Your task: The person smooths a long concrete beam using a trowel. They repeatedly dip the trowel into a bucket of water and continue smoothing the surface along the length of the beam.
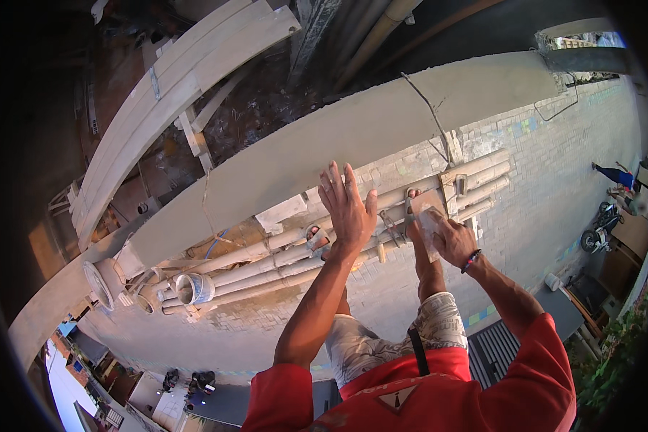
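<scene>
My left hand (351, 210) is raised with its fingers stretched out, and nothing is in it. Its fingertips are near the lower edge of a smooth grey plastered beam (367, 128); I cannot tell whether they touch it. My right hand (453, 239) grips a flat, rectangular plastering float (426, 209), pale brown and smeared with whitish material. The float is tilted and apart from the beam, in front of my lower leg. Beneath me, my sandalled feet (317, 237) stand on a scaffold of bamboo poles (273, 268).
A mortar-stained bucket (203, 289) stands on the poles at the left. Wires hang over the beam, and a curved pale board (187, 86) rises behind it. Far below lies a paved street (540, 180) with a parked motorcycle (602, 227) and a person in blue (618, 176).
</scene>
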Demonstrator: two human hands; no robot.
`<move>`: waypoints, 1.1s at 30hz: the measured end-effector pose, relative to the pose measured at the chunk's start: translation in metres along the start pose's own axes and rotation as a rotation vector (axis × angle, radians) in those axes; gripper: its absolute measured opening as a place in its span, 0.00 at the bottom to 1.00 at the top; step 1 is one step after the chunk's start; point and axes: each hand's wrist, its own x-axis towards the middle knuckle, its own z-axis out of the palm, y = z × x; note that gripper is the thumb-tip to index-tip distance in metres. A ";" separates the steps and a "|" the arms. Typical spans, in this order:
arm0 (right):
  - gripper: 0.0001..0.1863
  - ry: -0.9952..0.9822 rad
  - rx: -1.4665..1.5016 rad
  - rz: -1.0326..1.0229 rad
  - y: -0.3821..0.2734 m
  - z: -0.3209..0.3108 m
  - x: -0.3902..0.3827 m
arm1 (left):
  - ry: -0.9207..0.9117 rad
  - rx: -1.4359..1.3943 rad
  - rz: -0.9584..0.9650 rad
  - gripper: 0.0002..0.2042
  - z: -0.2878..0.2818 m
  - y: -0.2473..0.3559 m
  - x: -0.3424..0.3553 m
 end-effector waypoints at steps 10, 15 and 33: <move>0.28 0.344 -0.063 -0.030 0.058 -0.120 0.137 | -0.090 0.194 0.091 0.39 0.052 0.026 0.038; 0.26 0.266 -0.251 -0.094 0.050 -0.104 0.184 | -0.083 0.207 0.057 0.39 0.067 0.046 0.037; 0.25 0.390 -0.161 0.109 0.128 -0.148 0.203 | 0.123 -0.735 -0.060 0.31 0.026 0.152 0.042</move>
